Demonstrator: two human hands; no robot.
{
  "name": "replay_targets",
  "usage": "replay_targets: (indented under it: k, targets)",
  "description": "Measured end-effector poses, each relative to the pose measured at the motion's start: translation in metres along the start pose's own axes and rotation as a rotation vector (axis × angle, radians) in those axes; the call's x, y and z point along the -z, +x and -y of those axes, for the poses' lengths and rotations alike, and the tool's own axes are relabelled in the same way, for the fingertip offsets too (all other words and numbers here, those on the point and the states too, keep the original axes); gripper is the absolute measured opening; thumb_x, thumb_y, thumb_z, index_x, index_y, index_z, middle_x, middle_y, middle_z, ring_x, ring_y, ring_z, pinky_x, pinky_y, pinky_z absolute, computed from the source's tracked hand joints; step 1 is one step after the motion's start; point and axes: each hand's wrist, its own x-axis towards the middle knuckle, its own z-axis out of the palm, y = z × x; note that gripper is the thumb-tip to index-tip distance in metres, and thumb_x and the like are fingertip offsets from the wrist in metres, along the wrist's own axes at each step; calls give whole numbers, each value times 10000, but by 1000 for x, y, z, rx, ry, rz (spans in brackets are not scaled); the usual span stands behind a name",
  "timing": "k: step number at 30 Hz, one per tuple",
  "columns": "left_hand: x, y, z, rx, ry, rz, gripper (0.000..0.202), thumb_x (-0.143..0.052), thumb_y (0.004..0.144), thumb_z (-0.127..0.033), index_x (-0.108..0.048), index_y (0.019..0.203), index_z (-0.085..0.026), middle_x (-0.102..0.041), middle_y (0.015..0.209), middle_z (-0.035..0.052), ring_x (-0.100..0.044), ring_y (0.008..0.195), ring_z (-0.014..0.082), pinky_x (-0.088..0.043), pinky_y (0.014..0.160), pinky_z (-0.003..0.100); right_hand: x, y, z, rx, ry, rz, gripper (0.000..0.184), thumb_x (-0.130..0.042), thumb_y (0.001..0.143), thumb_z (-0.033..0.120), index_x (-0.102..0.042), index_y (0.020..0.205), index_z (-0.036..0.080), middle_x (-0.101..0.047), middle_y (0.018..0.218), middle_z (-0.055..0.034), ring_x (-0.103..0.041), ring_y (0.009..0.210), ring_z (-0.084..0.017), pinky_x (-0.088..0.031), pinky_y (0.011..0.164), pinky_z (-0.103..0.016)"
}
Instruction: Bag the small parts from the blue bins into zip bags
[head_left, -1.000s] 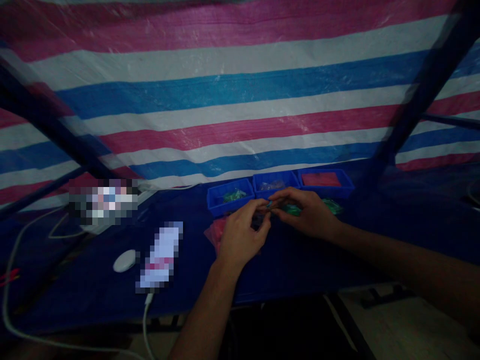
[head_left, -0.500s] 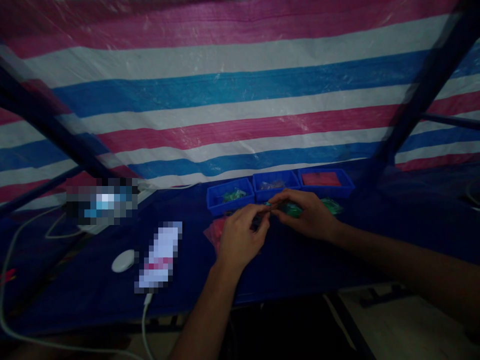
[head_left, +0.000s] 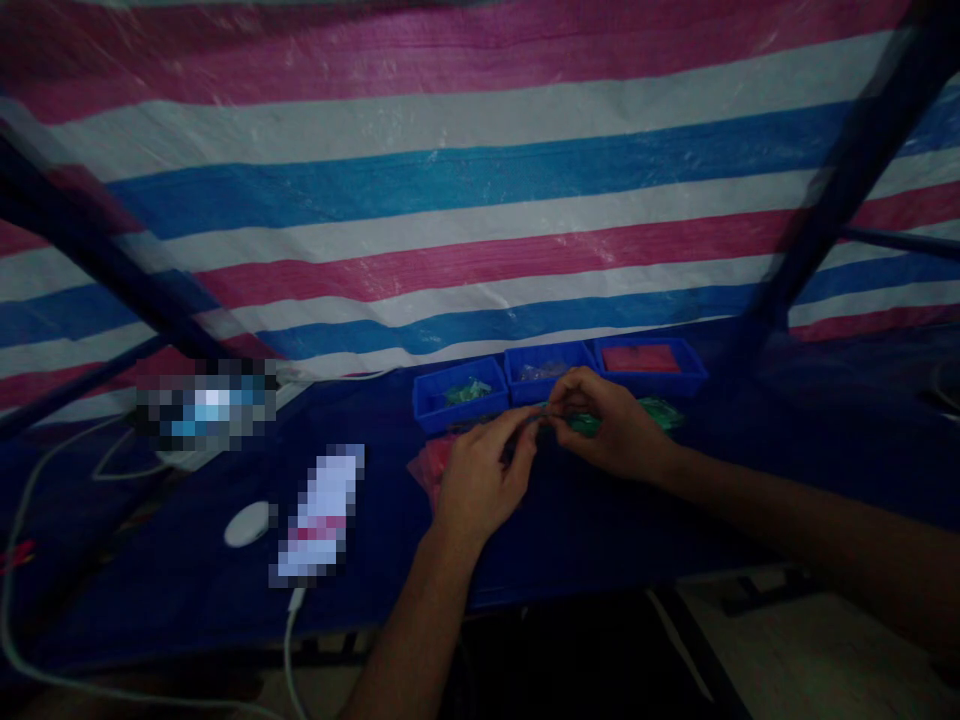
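Note:
My left hand [head_left: 487, 465] and my right hand [head_left: 600, 425] meet fingertip to fingertip above the blue table. Both are closed in a pinch around something small and dark, too dim to name. Pink plastic bags [head_left: 430, 468] lie under and to the left of my left hand. Behind and beneath my right hand is green plastic packaging [head_left: 660, 412], partly covered by the fingers. Just beyond the hands stand three blue bins in a row: the left bin [head_left: 431, 405] has small green packets, the middle bin [head_left: 517, 385] clear packets, the right bin [head_left: 694, 375] a flat pink stack.
To the left lie a blurred-out phone [head_left: 319, 515] with a white cable [head_left: 291, 640] and a round white disc [head_left: 247, 524]. Farther back is another blurred device [head_left: 210, 405]. A striped plastic sheet [head_left: 480, 190] hangs behind the table, between dark metal posts [head_left: 840, 190].
My right hand's fingers have shifted slightly, still pinched close to the left fingertips. My left hand has barely moved, and the things on the table stay where they were.

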Motion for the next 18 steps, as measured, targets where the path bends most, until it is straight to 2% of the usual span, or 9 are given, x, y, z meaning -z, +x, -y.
replay_targets:
  k: [2,4,9,14,18]
  targets:
    - [1,0,-4,-12,-51,31,298,-520,1052,-307,-680,1298,-259,-759,1249,32,-734,1106,213,-602,970,373,0,0,0,43,-75,16,270,-655,842,101,-582,1059,244,-660,979,-43,-686,884,-205,-596,824,-358]
    - [1,1,-5,-2,-95,13,297,-534,1047,-328,-685,1290,-247,-754,1260,41,-723,1139,219,-604,972,373,1,0,1,90,-131,42,287,-666,846,110,-596,1090,244,-672,1002,-52,-685,914,-218,-584,836,-369]
    - [-3,3,4,77,-156,-80,220,-651,975,-283,-718,1179,-235,-790,1127,45,-765,999,213,-636,903,380,1,0,6,150,-108,91,355,-747,872,238,-604,1196,263,-709,1136,-71,-693,1049,-254,-574,922,-418]
    - [-3,3,8,128,-210,-132,328,-663,942,-200,-625,1265,-246,-801,1059,17,-775,931,180,-640,874,353,2,2,9,114,-51,34,360,-733,907,251,-607,1244,251,-682,1167,-89,-695,1006,-230,-592,886,-399]
    - [-2,2,6,120,-173,-117,339,-689,902,-152,-648,1214,-277,-800,1075,-23,-768,921,158,-626,885,334,4,2,3,93,-66,53,335,-717,922,215,-631,1242,261,-703,1109,-69,-709,960,-220,-591,867,-396]
